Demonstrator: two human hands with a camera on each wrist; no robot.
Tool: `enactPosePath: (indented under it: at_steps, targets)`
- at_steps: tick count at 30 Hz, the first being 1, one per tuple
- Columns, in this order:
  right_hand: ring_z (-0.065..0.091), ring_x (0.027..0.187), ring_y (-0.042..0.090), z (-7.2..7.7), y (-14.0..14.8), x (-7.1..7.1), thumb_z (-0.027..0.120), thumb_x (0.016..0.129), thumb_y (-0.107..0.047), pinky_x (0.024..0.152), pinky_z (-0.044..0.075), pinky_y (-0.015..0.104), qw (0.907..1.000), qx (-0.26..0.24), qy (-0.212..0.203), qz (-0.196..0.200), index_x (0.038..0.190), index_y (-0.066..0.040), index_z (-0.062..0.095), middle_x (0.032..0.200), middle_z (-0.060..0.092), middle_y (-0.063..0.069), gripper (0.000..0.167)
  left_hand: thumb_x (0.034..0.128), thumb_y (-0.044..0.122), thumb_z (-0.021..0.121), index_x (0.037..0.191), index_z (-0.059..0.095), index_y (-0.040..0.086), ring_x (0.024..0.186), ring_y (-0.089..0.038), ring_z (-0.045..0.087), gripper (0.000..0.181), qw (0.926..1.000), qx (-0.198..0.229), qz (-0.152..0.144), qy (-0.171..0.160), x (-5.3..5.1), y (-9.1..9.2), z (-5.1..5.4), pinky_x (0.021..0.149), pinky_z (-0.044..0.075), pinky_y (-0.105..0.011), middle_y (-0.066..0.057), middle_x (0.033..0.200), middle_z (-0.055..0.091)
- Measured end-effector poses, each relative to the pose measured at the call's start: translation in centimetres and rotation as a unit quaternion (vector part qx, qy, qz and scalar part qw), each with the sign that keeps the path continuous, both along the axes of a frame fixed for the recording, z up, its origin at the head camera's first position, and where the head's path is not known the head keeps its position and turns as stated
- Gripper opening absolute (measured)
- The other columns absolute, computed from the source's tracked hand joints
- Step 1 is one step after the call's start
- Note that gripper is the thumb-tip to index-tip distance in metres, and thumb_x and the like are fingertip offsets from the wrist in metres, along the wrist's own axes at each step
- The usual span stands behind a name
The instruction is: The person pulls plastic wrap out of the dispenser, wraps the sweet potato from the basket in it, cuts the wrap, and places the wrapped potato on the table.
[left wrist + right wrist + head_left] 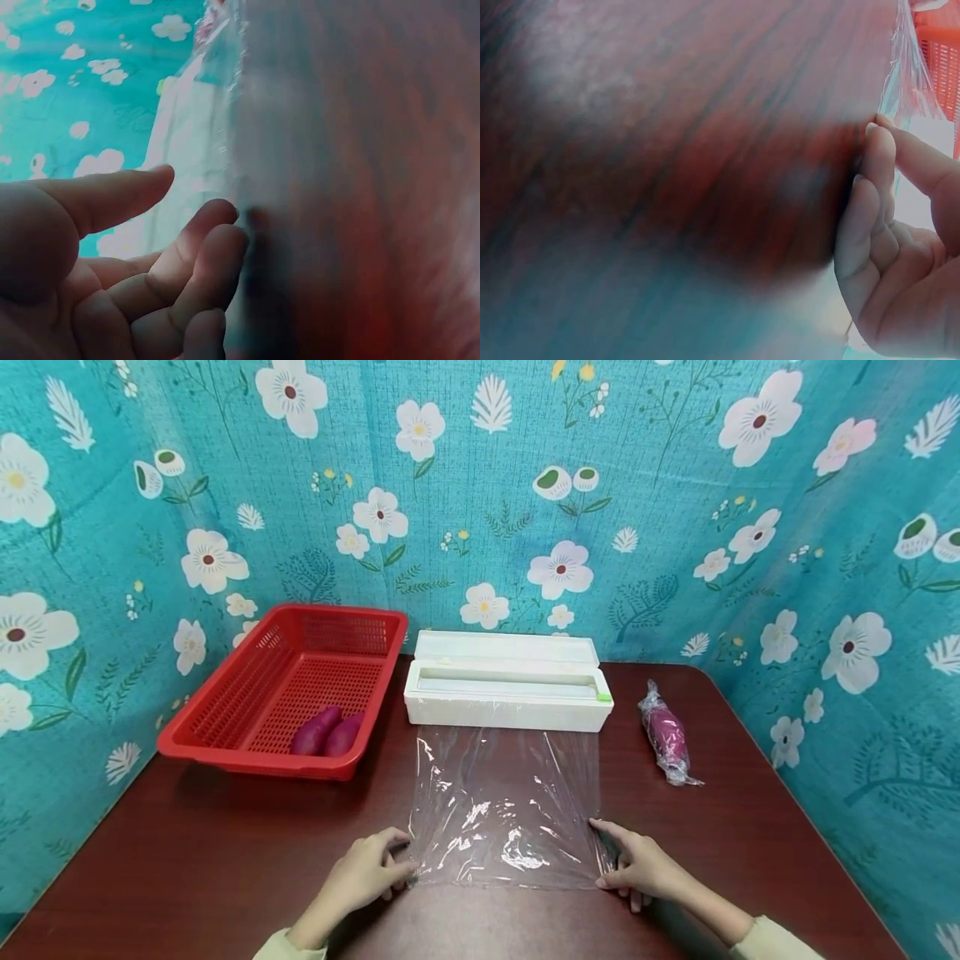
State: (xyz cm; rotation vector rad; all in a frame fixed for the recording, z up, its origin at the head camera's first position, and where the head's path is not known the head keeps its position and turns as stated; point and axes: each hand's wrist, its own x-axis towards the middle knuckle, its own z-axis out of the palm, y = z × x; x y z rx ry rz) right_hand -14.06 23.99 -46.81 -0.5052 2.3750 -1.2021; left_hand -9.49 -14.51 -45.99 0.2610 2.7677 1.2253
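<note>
A sheet of clear cling film [502, 810] lies on the dark table, drawn out from the front of a white cling film dispenser [510, 710] with its lid raised. My left hand [367, 870] rests at the sheet's near left corner. In the left wrist view, the left hand's thumb stands apart from the fingers [217, 262], which are loosely bent by the film. At the near right corner, my right hand [637, 864] pinches the film's edge. Its thumb and a fingertip [877, 142] meet in the right wrist view, while the index finger reaches along the side edge.
To the left stands a red plastic basket [262, 756] with two purple sweet potatoes [326, 732] inside. A film-wrapped purple sweet potato [666, 735] lies on the table [750, 827] at the right. A blue floral curtain [465, 510] hangs behind.
</note>
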Motion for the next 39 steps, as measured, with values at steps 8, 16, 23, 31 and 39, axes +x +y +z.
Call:
enactPosePath:
  at_steps: [8, 16, 23, 31, 39]
  targets:
    - [0.053, 0.035, 0.021, 0.0, 0.1, -0.1, 0.073, 0.073, -0.016, 0.031, 0.042, 0.034, 0.9999, -0.002, -0.015, 0.000, 0.135, 0.003, 0.027, 0.050, 0.054, 0.007, 0.080, 0.0768, 0.014, 0.069, 0.095, 0.060, -0.001, 0.050, -0.007, 0.054, 0.025, 0.9978, 0.042, 0.009, 0.050, -0.7, -1.8, 2.4, 0.054, 0.044, -0.024, 0.004, 0.062, 0.059]
    - [0.053, 0.035, 0.021, 0.1, 0.1, -0.1, 0.073, 0.073, -0.017, 0.031, 0.042, 0.035, 0.9999, -0.003, -0.016, 0.003, 0.135, 0.003, 0.027, 0.050, 0.054, 0.007, 0.080, 0.0771, 0.015, 0.069, 0.094, 0.062, 0.004, 0.062, -0.007, 0.055, 0.021, 0.9947, 0.038, 0.002, 0.095, -1.5, -3.6, 5.9, 0.058, 0.045, -0.025, 0.005, 0.069, 0.060]
    - [0.053, 0.035, 0.022, -0.1, 0.2, -0.2, 0.073, 0.073, -0.017, 0.031, 0.042, 0.036, 0.9997, -0.006, -0.022, 0.002, 0.136, 0.002, 0.026, 0.050, 0.052, 0.007, 0.081, 0.0771, 0.014, 0.070, 0.099, 0.062, 0.002, 0.066, -0.009, 0.059, 0.026, 0.9921, 0.031, -0.002, 0.122, -2.4, -5.3, 9.1, 0.060, 0.047, -0.026, 0.000, 0.077, 0.064]
    - [0.053, 0.034, 0.021, -0.2, 0.3, -0.2, 0.074, 0.072, -0.017, 0.030, 0.042, 0.035, 0.9997, -0.009, -0.022, -0.003, 0.136, 0.001, 0.027, 0.050, 0.052, 0.008, 0.081, 0.0745, 0.011, 0.072, 0.107, 0.060, 0.001, 0.080, -0.025, 0.059, 0.036, 0.9757, 0.042, 0.049, 0.210, -5.6, -8.3, 10.7, 0.068, 0.051, -0.036, -0.014, 0.098, 0.062]
    - [0.053, 0.035, 0.021, -0.2, 0.3, -0.2, 0.074, 0.073, -0.017, 0.030, 0.042, 0.034, 0.9996, -0.009, -0.025, -0.001, 0.136, 0.001, 0.027, 0.050, 0.053, 0.007, 0.081, 0.0755, 0.010, 0.071, 0.110, 0.058, -0.001, 0.092, -0.034, 0.055, 0.038, 0.9814, 0.015, 0.060, 0.182, -9.1, -11.1, 9.8, 0.074, 0.047, -0.048, -0.020, 0.105, 0.059]
